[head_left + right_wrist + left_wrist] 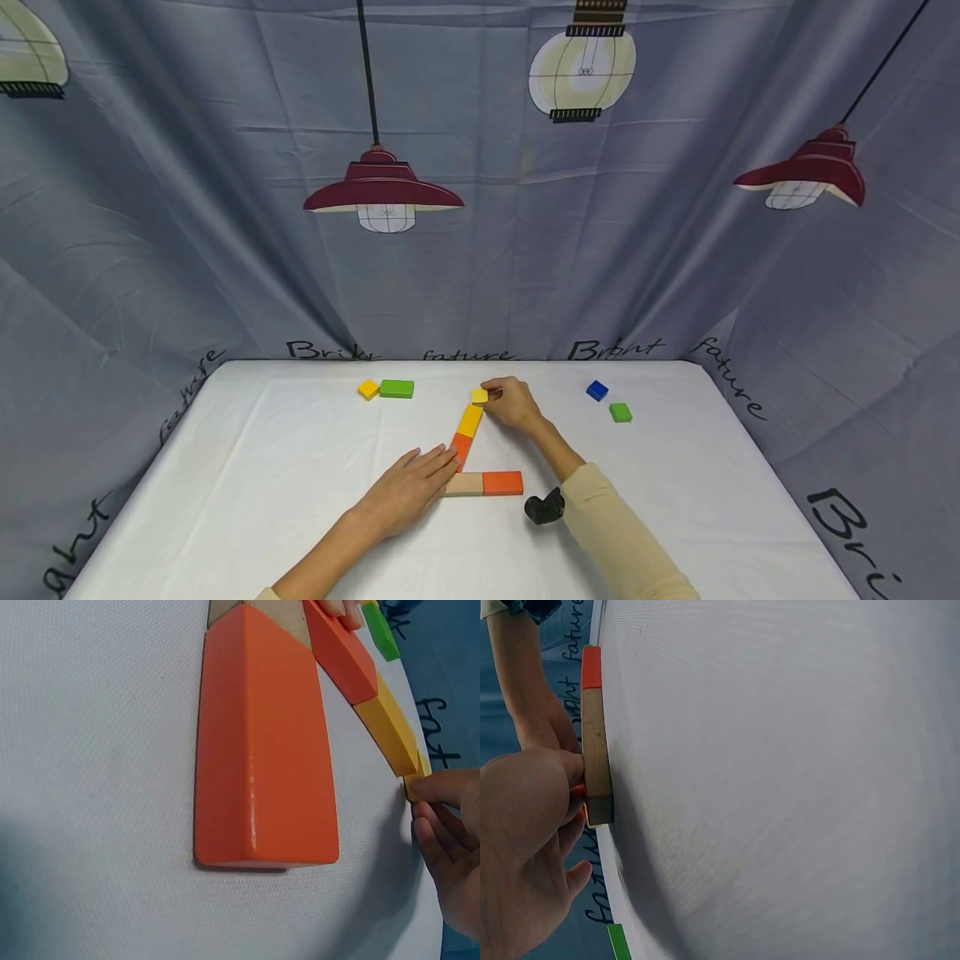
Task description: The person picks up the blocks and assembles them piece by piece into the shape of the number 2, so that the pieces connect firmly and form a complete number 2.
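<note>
Between thumb and fingers, my right hand (513, 403) pinches a small yellow block (479, 396) at the far end of a slanted row. That row runs toward me through a longer yellow block (470, 421) and an orange block (461, 451). My left hand (408, 490) lies palm down with extended fingers, its fingertips on the slanted orange block and the near corner of the row. A plain wooden block (596, 742), partly covered by that hand in the head view, adjoins a second orange block (285, 750) to its right; these two form a level row.
At the back left of the white table (262, 467) lie a yellow block (368, 389) and a green block (396, 389). A blue block (597, 390) and another green block (620, 412) lie at the right. Grey printed curtain (510, 275) encloses the table.
</note>
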Action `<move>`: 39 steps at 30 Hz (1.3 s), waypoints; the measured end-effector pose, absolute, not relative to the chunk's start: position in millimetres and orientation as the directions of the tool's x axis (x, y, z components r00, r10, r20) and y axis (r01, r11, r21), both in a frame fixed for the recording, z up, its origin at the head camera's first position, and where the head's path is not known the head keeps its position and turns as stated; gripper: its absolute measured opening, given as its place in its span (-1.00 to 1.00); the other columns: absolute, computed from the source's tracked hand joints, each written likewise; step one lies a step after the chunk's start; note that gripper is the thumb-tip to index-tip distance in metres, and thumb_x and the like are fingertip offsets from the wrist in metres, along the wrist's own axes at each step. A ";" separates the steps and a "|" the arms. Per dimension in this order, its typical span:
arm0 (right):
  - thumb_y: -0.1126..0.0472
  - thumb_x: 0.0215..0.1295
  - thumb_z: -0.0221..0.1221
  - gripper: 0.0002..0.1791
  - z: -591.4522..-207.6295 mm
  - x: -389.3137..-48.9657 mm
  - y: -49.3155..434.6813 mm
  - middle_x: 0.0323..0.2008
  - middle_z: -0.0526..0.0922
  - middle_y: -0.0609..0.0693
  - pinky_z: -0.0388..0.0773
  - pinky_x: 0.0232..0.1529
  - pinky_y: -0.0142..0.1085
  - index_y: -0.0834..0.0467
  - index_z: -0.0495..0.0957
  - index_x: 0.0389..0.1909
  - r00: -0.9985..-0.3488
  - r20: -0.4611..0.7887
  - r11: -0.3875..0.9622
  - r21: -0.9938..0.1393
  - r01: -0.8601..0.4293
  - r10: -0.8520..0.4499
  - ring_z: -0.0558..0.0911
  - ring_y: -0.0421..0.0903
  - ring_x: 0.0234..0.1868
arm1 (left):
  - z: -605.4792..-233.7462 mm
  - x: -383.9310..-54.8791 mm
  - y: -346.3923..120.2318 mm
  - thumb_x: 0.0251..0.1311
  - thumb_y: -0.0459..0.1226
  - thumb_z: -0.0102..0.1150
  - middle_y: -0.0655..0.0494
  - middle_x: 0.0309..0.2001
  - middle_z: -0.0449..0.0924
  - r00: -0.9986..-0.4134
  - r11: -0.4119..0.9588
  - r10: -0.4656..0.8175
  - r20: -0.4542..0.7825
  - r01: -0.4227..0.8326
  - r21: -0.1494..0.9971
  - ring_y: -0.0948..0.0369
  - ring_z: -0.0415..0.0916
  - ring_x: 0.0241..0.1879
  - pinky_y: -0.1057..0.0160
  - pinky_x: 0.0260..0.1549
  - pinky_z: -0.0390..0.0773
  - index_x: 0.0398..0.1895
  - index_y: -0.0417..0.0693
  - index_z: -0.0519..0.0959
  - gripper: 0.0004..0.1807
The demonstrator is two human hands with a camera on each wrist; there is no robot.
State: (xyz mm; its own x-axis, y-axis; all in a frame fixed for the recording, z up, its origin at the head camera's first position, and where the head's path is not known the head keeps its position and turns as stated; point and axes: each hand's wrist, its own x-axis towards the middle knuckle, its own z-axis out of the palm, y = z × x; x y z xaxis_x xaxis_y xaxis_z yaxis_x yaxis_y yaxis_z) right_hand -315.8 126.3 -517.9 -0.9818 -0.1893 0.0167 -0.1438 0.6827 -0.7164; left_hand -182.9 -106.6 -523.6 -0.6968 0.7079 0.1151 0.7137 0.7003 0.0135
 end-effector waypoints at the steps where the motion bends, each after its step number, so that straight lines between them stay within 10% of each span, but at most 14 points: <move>1: 0.39 0.15 0.37 -0.61 -517.9 -316.3 126.6 -0.20 0.72 0.06 0.64 -0.21 -0.29 0.27 0.68 0.05 -0.981 0.017 0.683 -0.716 -0.146 -0.192 0.66 -0.09 -0.21 | -523.3 -183.3 -106.5 0.52 -0.12 -0.04 0.07 0.45 0.30 -0.699 0.702 0.707 0.111 0.712 0.013 0.11 0.22 0.42 -0.04 0.33 0.29 0.45 -0.05 0.38 -0.50; 39: 0.39 0.17 0.37 -0.63 -516.6 -311.5 126.5 -0.19 0.74 0.06 0.64 -0.17 -0.26 0.24 0.70 0.03 -0.975 0.041 0.688 -0.702 -0.185 -0.221 0.68 -0.08 -0.20 | -524.5 -183.0 -105.8 0.52 -0.12 -0.03 0.07 0.44 0.31 -0.695 0.700 0.708 0.125 0.714 0.005 0.11 0.23 0.42 -0.04 0.32 0.30 0.44 -0.05 0.40 -0.50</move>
